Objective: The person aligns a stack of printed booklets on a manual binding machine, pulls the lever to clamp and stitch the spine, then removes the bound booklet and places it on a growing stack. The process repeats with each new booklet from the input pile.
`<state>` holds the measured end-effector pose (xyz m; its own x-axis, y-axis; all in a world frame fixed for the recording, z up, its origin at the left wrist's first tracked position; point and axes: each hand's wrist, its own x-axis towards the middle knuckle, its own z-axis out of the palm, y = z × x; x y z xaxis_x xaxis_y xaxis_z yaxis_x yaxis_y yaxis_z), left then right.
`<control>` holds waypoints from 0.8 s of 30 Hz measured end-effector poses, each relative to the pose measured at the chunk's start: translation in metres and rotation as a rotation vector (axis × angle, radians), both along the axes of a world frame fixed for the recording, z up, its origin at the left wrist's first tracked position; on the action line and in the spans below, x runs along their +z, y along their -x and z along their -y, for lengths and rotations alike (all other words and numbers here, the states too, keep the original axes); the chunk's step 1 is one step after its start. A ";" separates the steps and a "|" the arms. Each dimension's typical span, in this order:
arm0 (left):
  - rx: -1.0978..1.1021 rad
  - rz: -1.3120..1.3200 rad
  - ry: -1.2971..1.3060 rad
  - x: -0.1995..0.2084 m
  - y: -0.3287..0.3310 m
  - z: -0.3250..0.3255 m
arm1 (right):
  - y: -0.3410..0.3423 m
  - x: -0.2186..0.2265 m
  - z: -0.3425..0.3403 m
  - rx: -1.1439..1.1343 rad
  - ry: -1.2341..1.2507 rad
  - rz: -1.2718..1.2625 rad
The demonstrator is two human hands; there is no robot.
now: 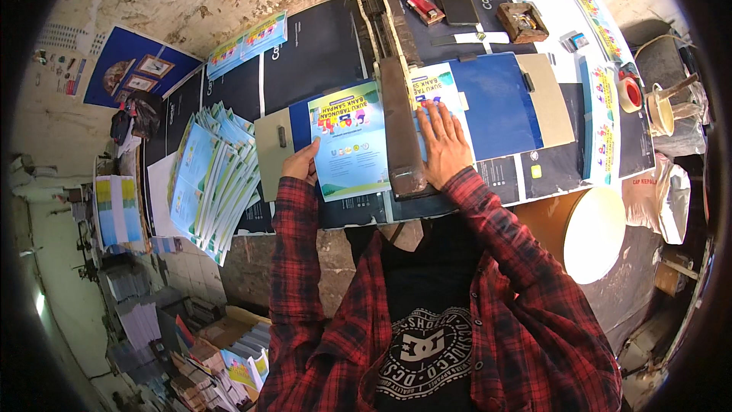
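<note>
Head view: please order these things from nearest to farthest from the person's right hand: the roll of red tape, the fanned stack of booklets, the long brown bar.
1. The long brown bar: right beside the right hand, on its left edge.
2. The roll of red tape: far off to the right, near the table's end.
3. The fanned stack of booklets: farthest, on the left, beyond the left hand.

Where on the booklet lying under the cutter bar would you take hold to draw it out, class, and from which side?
Take the booklet by its free left edge, coming from the left. Its right part is pinned under the long cutter bar and the flat right hand, so only the left half is open. The left hand already sits at the lower left corner, the nearest clear place to pinch.
</note>
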<state>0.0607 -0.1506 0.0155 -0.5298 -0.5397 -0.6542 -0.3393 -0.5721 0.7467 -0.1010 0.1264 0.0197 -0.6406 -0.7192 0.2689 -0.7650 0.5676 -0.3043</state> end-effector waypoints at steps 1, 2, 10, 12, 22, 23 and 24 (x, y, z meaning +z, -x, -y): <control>0.000 -0.006 -0.005 0.001 0.000 -0.001 | 0.000 -0.001 0.000 -0.006 0.001 -0.002; -0.001 0.008 0.000 0.001 0.001 -0.001 | 0.000 -0.003 0.000 -0.012 0.001 -0.005; -0.007 0.062 0.098 0.010 0.004 -0.007 | 0.000 0.002 0.001 -0.002 0.037 0.095; -0.018 0.079 0.121 0.005 0.005 -0.006 | 0.003 -0.007 0.004 -0.020 -0.084 0.026; -0.070 0.189 0.676 0.005 0.006 -0.007 | 0.010 -0.028 -0.002 0.042 -0.151 0.088; -0.042 0.195 1.121 0.013 0.012 -0.027 | 0.012 -0.029 -0.002 0.041 -0.157 0.097; -0.007 0.189 1.558 0.013 0.017 -0.049 | 0.010 -0.026 -0.001 0.036 -0.146 0.094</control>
<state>0.0440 -0.1018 0.0281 -0.5129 -0.7195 0.4681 -0.4921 0.6933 0.5265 -0.1111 0.1271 -0.0068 -0.6309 -0.7694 0.0999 -0.7578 0.5834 -0.2922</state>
